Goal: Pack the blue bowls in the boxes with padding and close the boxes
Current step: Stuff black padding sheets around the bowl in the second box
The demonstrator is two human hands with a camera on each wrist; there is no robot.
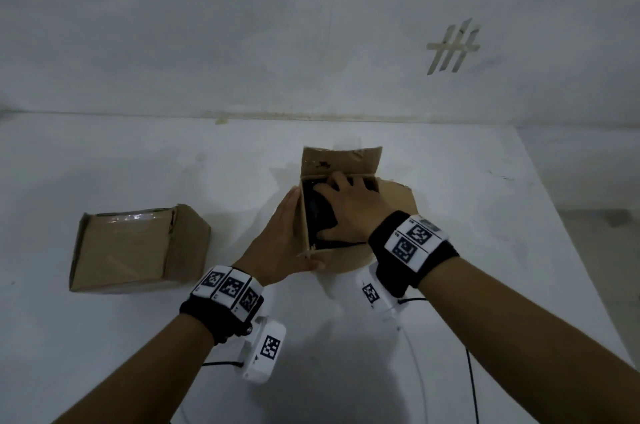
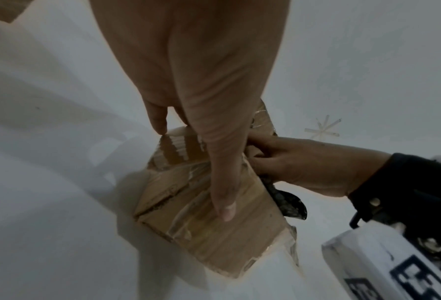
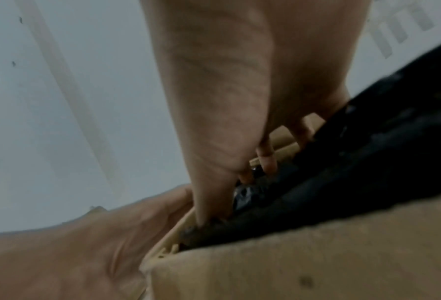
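An open cardboard box (image 1: 343, 160) stands on the white table, its back flap upright and its right flap folded out. My right hand (image 1: 349, 208) reaches into it with fingers spread, pressing down on dark padding (image 1: 323, 215). In the right wrist view the fingers (image 3: 265, 156) and thumb push into that black padding (image 3: 355, 162), and a glossy dark surface (image 3: 242, 196) shows beneath. I cannot tell whether that is a blue bowl. My left hand (image 1: 280, 236) lies flat against the box's left wall (image 2: 214, 239), fingers straight.
A second cardboard box (image 1: 138, 247), flaps folded shut, sits on the table to the left. The wall behind carries tape marks (image 1: 453, 47). The table's right edge (image 1: 571, 215) drops off. Cables (image 1: 471, 382) trail from my wrists.
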